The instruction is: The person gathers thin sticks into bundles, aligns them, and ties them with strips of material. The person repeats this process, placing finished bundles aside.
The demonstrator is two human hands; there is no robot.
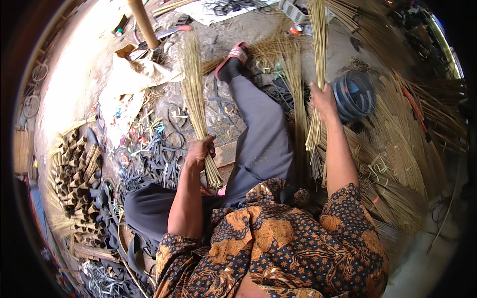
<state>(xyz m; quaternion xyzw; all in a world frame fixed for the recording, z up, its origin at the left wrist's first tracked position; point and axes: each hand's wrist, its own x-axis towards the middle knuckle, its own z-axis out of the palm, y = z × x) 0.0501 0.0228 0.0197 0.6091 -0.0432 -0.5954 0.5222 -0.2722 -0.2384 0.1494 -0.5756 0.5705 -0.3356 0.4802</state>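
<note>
My left hand [200,150] is closed round the lower part of a bundle of thin broom sticks [193,94], its thin ends fanning upward and its thicker ends showing below my fist. Higher and to the right, my right hand [324,102] grips a second bundle of sticks [318,44]. That one stands nearly upright, its top cut off by the picture's upper edge. Between the two, my outstretched leg [261,124] ends in a pink sandal [238,53]. A loose sheaf of sticks [296,99] lies just right of that leg.
A dark round bucket [354,94] stands beside my right hand. Large heaps of sticks [397,144] cover the right side. On the left are stacked tied bundles [77,174] and black strip scraps [161,154]. A bamboo post [142,22] and a red-handled blade [174,31] are farther off.
</note>
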